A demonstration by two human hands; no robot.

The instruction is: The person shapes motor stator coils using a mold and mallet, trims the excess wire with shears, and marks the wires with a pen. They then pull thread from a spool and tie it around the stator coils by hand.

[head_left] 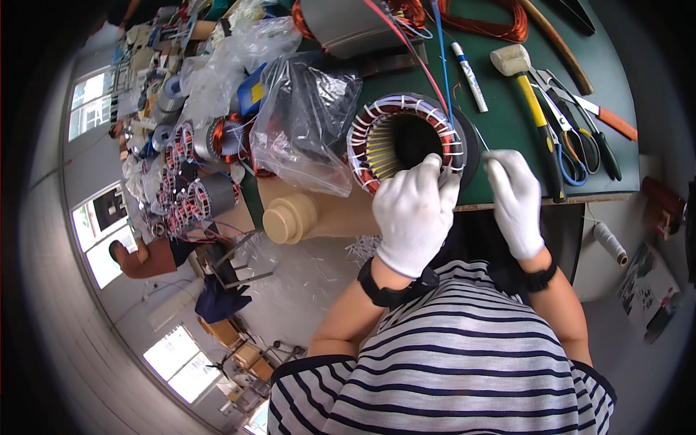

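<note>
A motor stator [389, 104] stands on the green table, its ring of copper windings bound with white lacing. My left hand [412, 214], in a white glove, is closed against the near rim of the winding. Its fingertips press together there, and whatever they pinch is hidden. To the right of the stator, my gloved right hand [516, 199] is closed on a thin, pale, needle-like tool [481, 138] that points up and away. Red and blue lead wires [441, 54] rise from the winding's right side.
Right of the stator lie a marker [470, 76], a mallet [535, 101], scissors [573, 156] and a hammer handle [558, 47]. Clear plastic bags [304, 123] and a tan roll [290, 217] are on the left. Another stator [341, 29] stands behind. A person [156, 257] is farther off.
</note>
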